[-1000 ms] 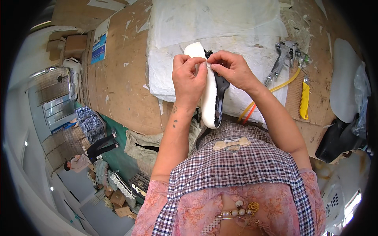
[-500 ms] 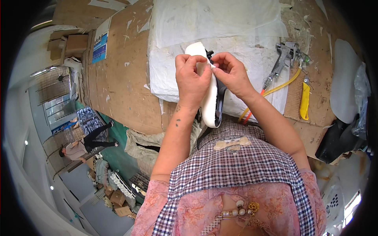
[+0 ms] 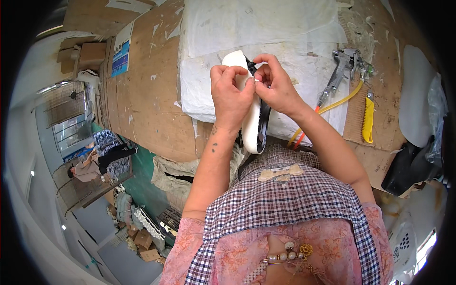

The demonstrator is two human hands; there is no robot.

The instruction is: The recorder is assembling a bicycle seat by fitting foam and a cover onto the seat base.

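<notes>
A shoe with a thick white sole (image 3: 251,135) and a black upper (image 3: 264,118) stands on edge between my hands, lengthwise away from me. My left hand (image 3: 231,97) is closed on the sole's side, thumb and fingertips pinching near its middle. Opposite it, my right hand (image 3: 281,90) pinches at the seam where white meets black. A small white bit shows between its fingertips; whether it is loose or part of the sole I cannot tell. Beyond the fingers, a black strap-like part (image 3: 251,66) sticks out. My hands cover the shoe's middle.
White sheeting (image 3: 209,90) covers part of the cardboard-topped table (image 3: 147,90). On the right lie a spray gun (image 3: 340,71) with a yellow hose (image 3: 349,97) and a yellow-handled tool (image 3: 367,122). Grey cloth (image 3: 166,173) hangs lower left. Another person (image 3: 88,168) stands far left.
My right fingers have shifted slightly and the index finger is raised and more bent. My left hand keeps its grip. The person in the background has changed posture, arms now forward.
</notes>
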